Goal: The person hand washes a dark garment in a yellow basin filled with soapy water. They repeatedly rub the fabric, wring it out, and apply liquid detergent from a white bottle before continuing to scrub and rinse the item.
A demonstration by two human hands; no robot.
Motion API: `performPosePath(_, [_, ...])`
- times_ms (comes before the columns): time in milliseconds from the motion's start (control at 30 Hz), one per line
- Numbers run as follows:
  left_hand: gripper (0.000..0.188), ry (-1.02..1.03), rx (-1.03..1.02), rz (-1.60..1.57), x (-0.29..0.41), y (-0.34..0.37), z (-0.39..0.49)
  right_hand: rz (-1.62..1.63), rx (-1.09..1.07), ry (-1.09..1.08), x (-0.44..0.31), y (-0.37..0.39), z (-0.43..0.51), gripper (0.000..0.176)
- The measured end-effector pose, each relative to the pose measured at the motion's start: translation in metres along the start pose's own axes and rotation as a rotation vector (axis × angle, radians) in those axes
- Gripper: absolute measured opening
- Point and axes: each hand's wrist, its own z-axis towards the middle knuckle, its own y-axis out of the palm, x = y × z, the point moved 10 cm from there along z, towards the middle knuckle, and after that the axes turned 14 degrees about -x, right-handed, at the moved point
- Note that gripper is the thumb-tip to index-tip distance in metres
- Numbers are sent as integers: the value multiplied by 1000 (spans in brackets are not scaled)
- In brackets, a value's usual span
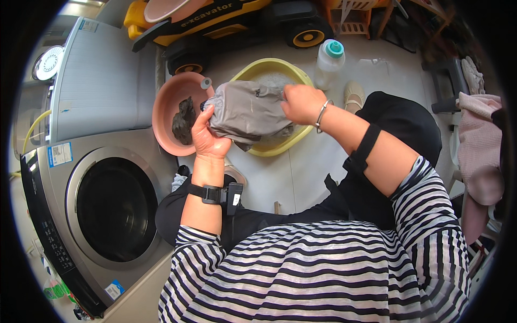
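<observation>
A wet grey garment (246,109) with a gathered edge is stretched between my hands over a yellow plastic basin (268,152). My left hand (212,135) grips its gathered left end, thumb on top. On the garment's right side, my right hand (303,104) has its fingers curled onto the cloth. Sudsy water (276,78) shows in the basin behind the garment, which hides much of the inside. To the left stands a pink plastic basin (161,131) with a dark wet cloth (184,121) in it.
A plastic bottle with a teal cap (330,62) stands right of the yellow basin. A front-loading washing machine (115,206) flanks me on the left. Behind the basins is a large toy excavator (226,30). A pink towel (478,117) hangs at the far right near a grey stool (448,82).
</observation>
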Motion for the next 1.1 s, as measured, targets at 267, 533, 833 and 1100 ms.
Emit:
performPosePath(267, [48, -28, -175, -22, 9, 37, -12, 252, 296, -177, -5, -9, 9, 41])
performPosePath(533, [51, 66, -103, 27, 27, 37, -15, 937, -10, -205, 3, 1, 32, 25])
performPosePath(833, [44, 15, -100, -17, 18, 29, -9, 804, -198, -249, -15, 19, 21, 29])
performPosePath(1100, [42, -159, -134, -31, -14, 12, -3, 1324, -97, -344, -12, -1, 23, 24])
